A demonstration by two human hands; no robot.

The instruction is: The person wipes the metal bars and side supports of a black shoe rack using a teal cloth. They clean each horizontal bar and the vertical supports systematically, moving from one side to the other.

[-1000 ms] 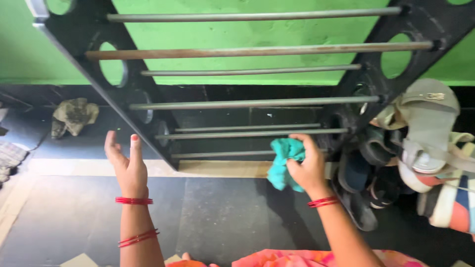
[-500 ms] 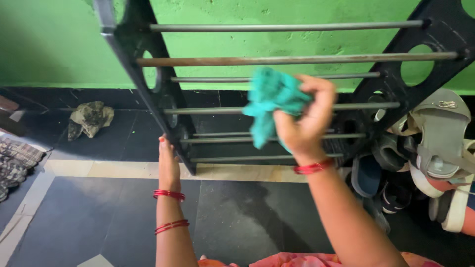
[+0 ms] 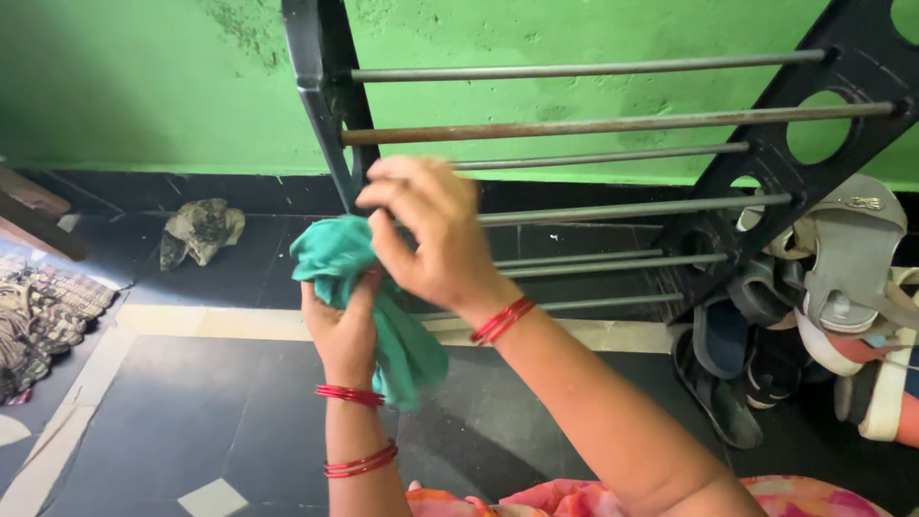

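Dark tiled floor [image 3: 239, 431] in front of me. Directly on it: black shoe rack [image 3: 330, 124], heap of footwear [image 3: 823, 306] at right, crumpled grey rag [image 3: 201, 230] near wall, patterned mat [image 3: 38, 316] at left.
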